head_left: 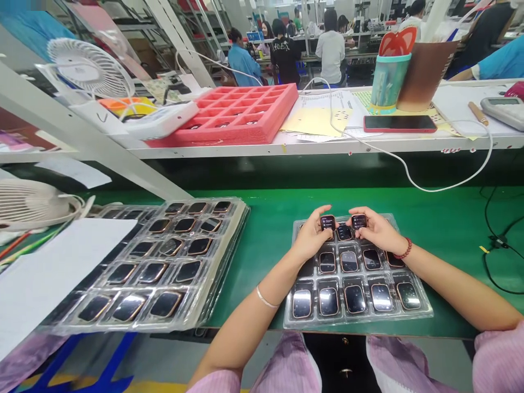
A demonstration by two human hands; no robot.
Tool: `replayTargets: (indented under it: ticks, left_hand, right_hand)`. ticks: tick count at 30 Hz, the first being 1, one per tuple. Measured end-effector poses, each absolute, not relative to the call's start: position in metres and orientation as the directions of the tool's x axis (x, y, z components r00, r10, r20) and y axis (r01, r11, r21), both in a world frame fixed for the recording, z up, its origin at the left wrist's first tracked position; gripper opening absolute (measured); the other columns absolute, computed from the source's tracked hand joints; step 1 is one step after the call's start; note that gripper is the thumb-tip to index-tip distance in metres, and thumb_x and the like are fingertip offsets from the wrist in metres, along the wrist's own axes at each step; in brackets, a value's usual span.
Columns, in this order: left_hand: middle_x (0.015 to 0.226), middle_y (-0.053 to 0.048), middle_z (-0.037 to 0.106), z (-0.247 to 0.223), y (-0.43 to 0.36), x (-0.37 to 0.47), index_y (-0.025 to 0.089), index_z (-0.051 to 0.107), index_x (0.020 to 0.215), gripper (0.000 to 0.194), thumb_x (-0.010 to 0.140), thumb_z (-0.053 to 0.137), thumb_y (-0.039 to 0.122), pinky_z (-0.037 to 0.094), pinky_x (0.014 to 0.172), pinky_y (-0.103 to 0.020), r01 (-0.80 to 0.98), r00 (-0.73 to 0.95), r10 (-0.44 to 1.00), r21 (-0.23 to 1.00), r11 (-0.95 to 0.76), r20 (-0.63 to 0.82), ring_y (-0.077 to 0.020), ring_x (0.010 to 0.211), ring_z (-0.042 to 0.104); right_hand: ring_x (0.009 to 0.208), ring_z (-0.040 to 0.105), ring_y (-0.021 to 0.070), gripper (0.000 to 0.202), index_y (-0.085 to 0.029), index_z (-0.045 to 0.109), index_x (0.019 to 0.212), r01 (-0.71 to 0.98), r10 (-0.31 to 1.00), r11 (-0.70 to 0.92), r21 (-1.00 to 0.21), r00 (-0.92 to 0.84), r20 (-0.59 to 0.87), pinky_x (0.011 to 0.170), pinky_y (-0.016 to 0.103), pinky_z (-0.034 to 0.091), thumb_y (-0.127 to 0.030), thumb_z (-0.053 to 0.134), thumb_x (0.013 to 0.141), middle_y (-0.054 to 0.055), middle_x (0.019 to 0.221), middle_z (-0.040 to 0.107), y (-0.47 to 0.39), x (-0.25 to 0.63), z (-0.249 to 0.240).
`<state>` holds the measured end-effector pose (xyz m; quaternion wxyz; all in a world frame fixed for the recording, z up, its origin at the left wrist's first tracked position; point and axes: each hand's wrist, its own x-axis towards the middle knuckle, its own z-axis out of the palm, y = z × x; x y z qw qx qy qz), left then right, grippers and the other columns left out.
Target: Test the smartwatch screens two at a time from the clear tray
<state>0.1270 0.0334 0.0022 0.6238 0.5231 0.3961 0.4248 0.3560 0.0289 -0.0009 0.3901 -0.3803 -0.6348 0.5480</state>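
Between the thumb and fingers of my left hand (311, 234) is a smartwatch case (327, 222) without a strap, its screen lit. My right hand (380, 232) grips a second lit watch case (359, 221) the same way, close beside the first. Both are held just over the back row of a clear plastic tray (356, 323) on the green bench. More watch cases lie in the tray's pockets, such as a dark-screened one (354, 298) in the front row. One between my hands (344, 232) also shows a lit screen. My hands hide part of the back row.
To the left stands a stack of clear trays (221, 262) full of watch cases, partly under a white sheet (61, 267). A shelf (245, 148) behind carries a red foam tray (262, 134), a phone (400, 124) and cups. A white cable (403, 164) droops off its edge.
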Motion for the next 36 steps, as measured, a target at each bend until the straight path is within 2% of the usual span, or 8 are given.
replayTargets:
  ticks: [2,5,11,14,20,24,30,36]
  left_hand:
    - [0.089,-0.005,0.072,0.0012,0.0336,0.1269,0.014,0.061,0.12,0.044,0.082,0.069,0.035,0.045,0.061,-0.024,-0.095,0.322,0.944,0.99,0.106,-0.07,-0.0124,0.065,0.061]
    - [0.083,-0.008,0.073,0.0002,0.0336,0.1272,0.012,0.066,0.109,0.047,0.09,0.057,0.054,0.035,0.05,-0.022,-0.077,0.308,0.946,0.989,0.128,-0.099,-0.0114,0.056,0.058]
    - [0.095,-0.005,0.074,-0.0008,0.0347,0.1273,0.017,0.054,0.133,0.066,0.072,0.077,0.026,0.044,0.06,-0.022,-0.133,0.315,0.944,0.98,0.145,-0.097,-0.0099,0.062,0.062]
    - [0.09,-0.007,0.074,-0.0009,0.0346,0.1272,0.013,0.065,0.113,0.04,0.085,0.065,0.041,0.037,0.053,-0.021,-0.107,0.316,0.944,0.985,0.138,-0.098,-0.0094,0.057,0.06]
    - [0.094,-0.006,0.073,-0.0005,0.034,0.1279,0.016,0.053,0.136,0.07,0.072,0.079,0.029,0.047,0.065,-0.025,-0.141,0.332,0.939,0.98,0.141,-0.087,-0.0105,0.063,0.061]
    - [0.092,-0.008,0.073,-0.0006,0.0331,0.1277,0.014,0.065,0.115,0.042,0.085,0.067,0.043,0.045,0.061,-0.025,-0.125,0.349,0.932,0.981,0.15,-0.098,-0.0107,0.06,0.059]
    - [0.095,-0.006,0.072,-0.0006,0.0331,0.1283,0.016,0.054,0.133,0.066,0.073,0.079,0.029,0.05,0.07,-0.027,-0.127,0.344,0.935,0.983,0.13,-0.079,-0.0114,0.066,0.062]
    - [0.09,-0.008,0.072,-0.0007,0.0321,0.128,0.013,0.066,0.111,0.043,0.089,0.06,0.051,0.043,0.058,-0.025,-0.098,0.353,0.93,0.985,0.144,-0.101,-0.0106,0.058,0.059]
  right_hand:
    - [0.063,0.063,0.0146,0.027,-0.02,0.059,0.114,0.064,0.915,0.073,-0.995,-0.401,0.041,0.065,0.033,0.057,-0.033,0.062,0.09,0.008,0.1,0.073,0.0271,0.3565,0.0007]
    - [0.06,0.061,0.015,0.036,-0.018,0.064,0.106,0.056,0.916,0.046,-0.997,-0.4,0.02,0.06,0.032,0.055,-0.05,0.048,0.1,0.008,0.091,0.073,0.0253,0.3571,0.0005]
    - [0.071,0.062,0.0153,0.043,-0.021,0.058,0.121,0.054,0.924,0.051,-0.997,-0.381,0.027,0.069,0.031,0.054,-0.039,0.074,0.085,0.006,0.101,0.072,0.0274,0.3547,-0.0067]
    - [0.065,0.061,0.0152,0.039,-0.019,0.06,0.115,0.045,0.918,-0.003,-0.999,-0.395,-0.021,0.064,0.032,0.053,-0.049,0.064,0.091,0.007,0.097,0.071,0.0274,0.355,-0.0074]
    - [0.07,0.062,0.0166,0.049,-0.022,0.055,0.125,0.082,0.93,0.007,-0.997,-0.368,-0.023,0.066,0.033,0.053,-0.047,0.07,0.087,0.007,0.103,0.07,0.027,0.3562,-0.0066]
    - [0.069,0.061,0.0173,0.042,-0.021,0.059,0.12,0.09,0.924,0.0,-0.996,-0.381,-0.035,0.067,0.034,0.053,-0.052,0.061,0.092,0.008,0.101,0.07,0.027,0.3572,-0.0079]
    - [0.074,0.062,0.0182,0.047,-0.022,0.057,0.125,0.112,0.93,0.034,-0.993,-0.367,-0.01,0.069,0.034,0.053,-0.048,0.069,0.087,0.008,0.105,0.07,0.0265,0.357,-0.0064]
    - [0.067,0.06,0.0164,0.043,-0.018,0.061,0.114,0.098,0.922,-0.006,-0.995,-0.385,-0.043,0.066,0.034,0.053,-0.056,0.051,0.096,0.009,0.099,0.071,0.0266,0.3574,-0.0075]
